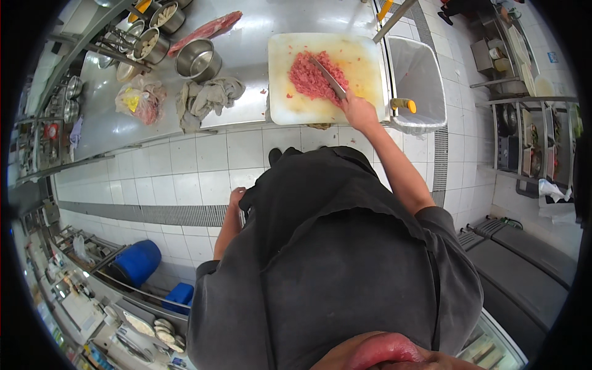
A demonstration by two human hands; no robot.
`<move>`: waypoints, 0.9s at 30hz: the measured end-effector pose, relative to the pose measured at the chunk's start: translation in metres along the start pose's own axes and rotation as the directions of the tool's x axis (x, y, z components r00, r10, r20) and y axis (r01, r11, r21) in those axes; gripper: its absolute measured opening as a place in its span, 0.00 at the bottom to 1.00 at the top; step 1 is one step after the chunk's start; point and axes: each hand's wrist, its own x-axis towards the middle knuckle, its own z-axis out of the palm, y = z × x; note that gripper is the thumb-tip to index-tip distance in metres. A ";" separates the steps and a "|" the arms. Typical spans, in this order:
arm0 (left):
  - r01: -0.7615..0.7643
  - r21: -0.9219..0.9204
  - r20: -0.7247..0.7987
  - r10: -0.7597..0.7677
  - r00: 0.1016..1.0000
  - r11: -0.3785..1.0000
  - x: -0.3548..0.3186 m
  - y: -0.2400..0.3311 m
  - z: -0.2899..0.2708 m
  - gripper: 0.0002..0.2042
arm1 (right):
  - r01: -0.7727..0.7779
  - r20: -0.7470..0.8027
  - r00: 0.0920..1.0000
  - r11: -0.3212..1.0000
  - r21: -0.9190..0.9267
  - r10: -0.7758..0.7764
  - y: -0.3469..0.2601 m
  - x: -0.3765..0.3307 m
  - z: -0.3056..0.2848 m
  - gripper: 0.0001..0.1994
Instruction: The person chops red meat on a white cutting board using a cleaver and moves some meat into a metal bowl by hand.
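A pile of minced red meat lies on a pale, stained cutting board on the steel counter. My right hand grips the handle of a knife whose blade rests across the mince. My left hand hangs at my side against my dark shirt, near my hip; its fingers are partly hidden and I see nothing in it.
Crumpled grey cloths, a steel bowl, a long strip of raw meat, a bag of scraps and several steel containers lie left of the board. A lined bin stands right of the counter. White tiled floor below.
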 end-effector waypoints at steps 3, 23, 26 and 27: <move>-0.023 -0.150 -0.013 0.022 1.000 0.988 -0.001 0.022 0.002 0.20 | 0.114 -0.096 0.989 0.993 0.030 -0.111 0.005 -0.014 -0.022 0.16; 0.175 0.148 -0.076 -0.166 0.983 0.973 -0.006 -0.019 -0.003 0.22 | 0.134 0.059 0.989 0.991 -0.007 -0.134 0.104 -0.005 -0.068 0.15; 0.110 0.109 -0.123 -0.096 0.988 0.988 -0.009 -0.015 -0.002 0.20 | 0.122 -0.022 0.993 0.986 0.111 -0.120 0.123 -0.011 -0.052 0.15; 0.167 0.038 -0.126 -0.161 0.979 0.985 -0.009 -0.002 0.000 0.20 | 0.124 -0.099 0.989 0.972 0.198 -0.106 0.129 -0.017 -0.044 0.15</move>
